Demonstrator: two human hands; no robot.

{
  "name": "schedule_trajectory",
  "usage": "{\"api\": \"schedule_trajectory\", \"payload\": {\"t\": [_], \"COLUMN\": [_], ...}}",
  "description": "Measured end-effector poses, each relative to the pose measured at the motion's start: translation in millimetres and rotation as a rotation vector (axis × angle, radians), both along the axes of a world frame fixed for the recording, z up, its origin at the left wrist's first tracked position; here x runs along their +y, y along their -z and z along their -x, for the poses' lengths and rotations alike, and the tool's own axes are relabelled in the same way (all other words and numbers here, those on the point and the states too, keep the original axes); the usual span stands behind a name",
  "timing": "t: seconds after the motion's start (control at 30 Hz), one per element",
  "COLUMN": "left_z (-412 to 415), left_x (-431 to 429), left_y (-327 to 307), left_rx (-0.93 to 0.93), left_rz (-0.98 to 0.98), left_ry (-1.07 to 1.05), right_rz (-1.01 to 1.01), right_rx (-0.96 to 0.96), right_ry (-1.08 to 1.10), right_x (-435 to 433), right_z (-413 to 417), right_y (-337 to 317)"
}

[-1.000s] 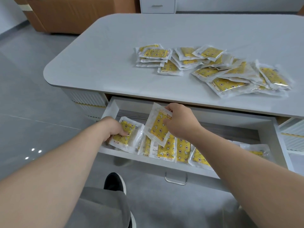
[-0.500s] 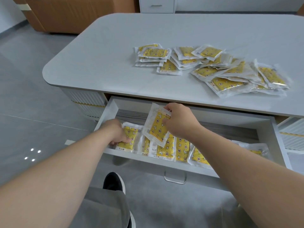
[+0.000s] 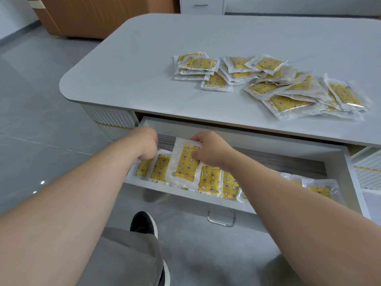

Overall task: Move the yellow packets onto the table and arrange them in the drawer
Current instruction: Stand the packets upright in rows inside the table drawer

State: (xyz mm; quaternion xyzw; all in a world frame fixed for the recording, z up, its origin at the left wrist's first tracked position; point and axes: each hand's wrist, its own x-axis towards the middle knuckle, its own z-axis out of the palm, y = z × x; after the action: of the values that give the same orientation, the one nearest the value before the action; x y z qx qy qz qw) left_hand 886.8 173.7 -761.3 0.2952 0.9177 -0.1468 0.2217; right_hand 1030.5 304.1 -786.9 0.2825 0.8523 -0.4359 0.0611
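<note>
Table [image 3: 165, 48]: pale grey top; drawer [image 3: 338, 159]: white. Packets [image 3: 288, 102], raised packet [image 3: 183, 164] included: yellow, printed with white stars, crescent moons and dark-centred flowers, inside clear whitish wrappers. Floor [image 3: 41, 100]: grey tiles; shoe [image 3: 142, 221]: black with white sole; trousers [image 3: 123, 256]: grey.

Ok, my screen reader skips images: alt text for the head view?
The right hand holds a yellow packet over a row of packets in the open drawer; the left hand reaches in beside it. More packets litter the table.
</note>
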Motion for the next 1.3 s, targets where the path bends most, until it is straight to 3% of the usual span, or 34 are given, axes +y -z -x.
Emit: {"api": "schedule_trajectory", "payload": {"t": [0.17, 0.37, 0.5, 0.67, 0.87, 1.03, 1.3], "left_z": [-5, -6, -17, -39, -54, -68, -66], "left_x": [8, 11, 19, 38, 70, 105, 145], "left_y": [-8, -22, -41, -63, -62, -48, -27], "left_rx": [0.015, 0.003, 0.032, 0.090, 0.002, 0.025, 0.137], "left_rz": [0.016, -0.095, -0.249, -0.561, -0.755, -0.753, -0.591], "left_ry": [0.056, 0.003, -0.014, 0.002, 0.073, 0.223, 0.322], "right_rz": [-0.040, -0.472, -0.541, -0.529, -0.588, -0.630, -0.756], "right_rx": [-0.038, -0.200, -0.231, -0.069, 0.077, 0.061, -0.037], "right_ry": [-0.046, -0.169, -0.161, -0.090, 0.026, 0.186, 0.193], "right_x": [-14, -26, -31, -24, 17, 60, 104], "right_z": [11, 14, 10, -4, -41, -75, -98], "right_y": [33, 40, 38, 9, -42, -64, -72]}}
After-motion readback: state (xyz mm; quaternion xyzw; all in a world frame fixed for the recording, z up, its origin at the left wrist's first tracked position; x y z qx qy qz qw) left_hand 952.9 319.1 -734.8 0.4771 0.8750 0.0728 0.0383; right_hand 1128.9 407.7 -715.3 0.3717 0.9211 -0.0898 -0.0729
